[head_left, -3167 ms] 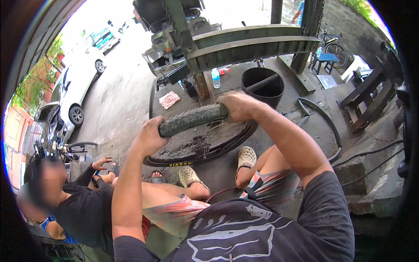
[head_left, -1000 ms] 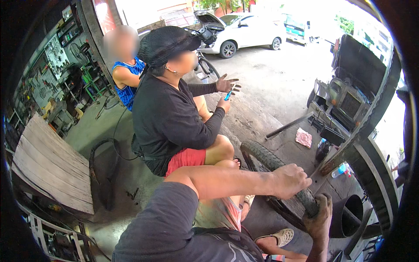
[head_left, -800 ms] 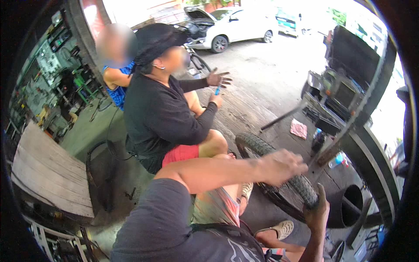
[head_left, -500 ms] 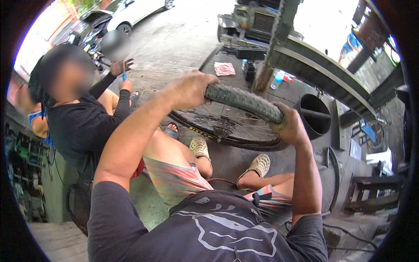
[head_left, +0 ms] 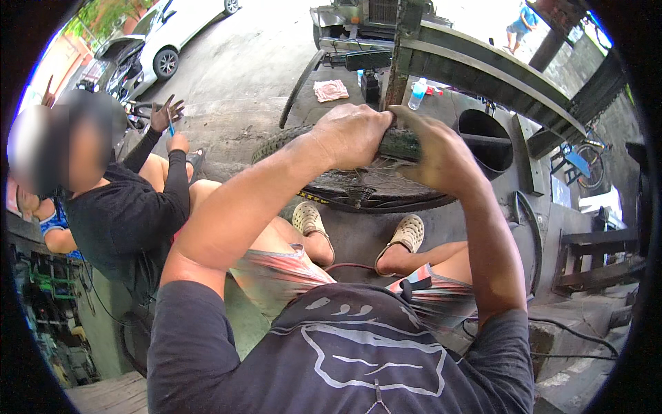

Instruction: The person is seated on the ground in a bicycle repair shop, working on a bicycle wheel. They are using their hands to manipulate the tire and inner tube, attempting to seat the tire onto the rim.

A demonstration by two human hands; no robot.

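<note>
A bicycle wheel (head_left: 407, 203) with a knobby black tyre (head_left: 400, 145) stands tilted in front of my knees, its spokes and rear sprockets showing below my hands. My left hand (head_left: 355, 134) is closed over the top of the tyre. My right hand (head_left: 441, 152) is beside it, fingers and thumb spread apart on either side of the tyre; whether the palm touches the rubber is hard to tell.
At my left a person in a black top (head_left: 124, 214) holds a thin blue tool (head_left: 172, 128). Behind the wheel are a wooden post (head_left: 398, 69), a water bottle (head_left: 417, 94), a folded cloth (head_left: 330, 90) and a black cylindrical container (head_left: 486, 141). A hose (head_left: 572, 331) lies at the right.
My hands have come closer together at the top of the tyre. The right hand has loosened its grip and spread its fingers. The view has shifted.
</note>
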